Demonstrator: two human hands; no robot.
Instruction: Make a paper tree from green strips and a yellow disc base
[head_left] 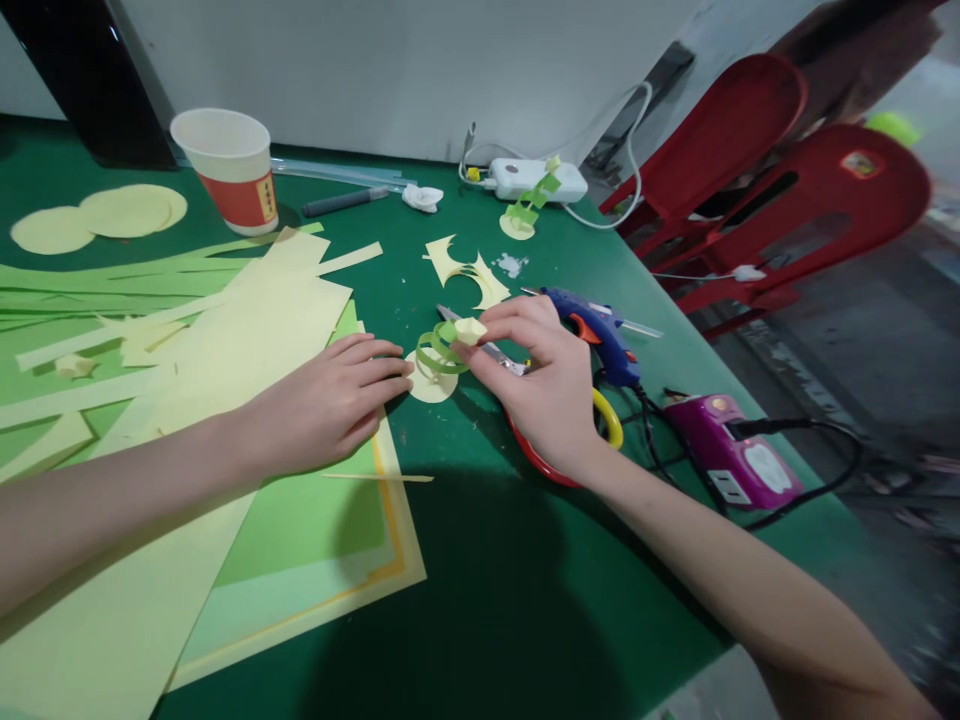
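A pale yellow paper disc [433,389] lies on the table with a curled green paper strip [433,350] rising from it. On top of the strip is a small pale yellow folded paper piece [469,330]. The thumb and fingers of my right hand [544,375] pinch that piece. My left hand [341,405] lies flat over the paper sheets, fingers stretched out, their tips at the disc's left edge. Beneath my right hand are scissors [611,418] with red and yellow handles, partly hidden. A blue glue gun [600,330] lies just beyond.
Yellow and green paper sheets [300,530] and strips cover the left side. Behind them are a paper cup [232,175], a pen [345,203] and round cutouts [127,212]. A similar green paper piece [531,205] stands near a white power strip [536,180]. A purple socket box [731,450] sits right.
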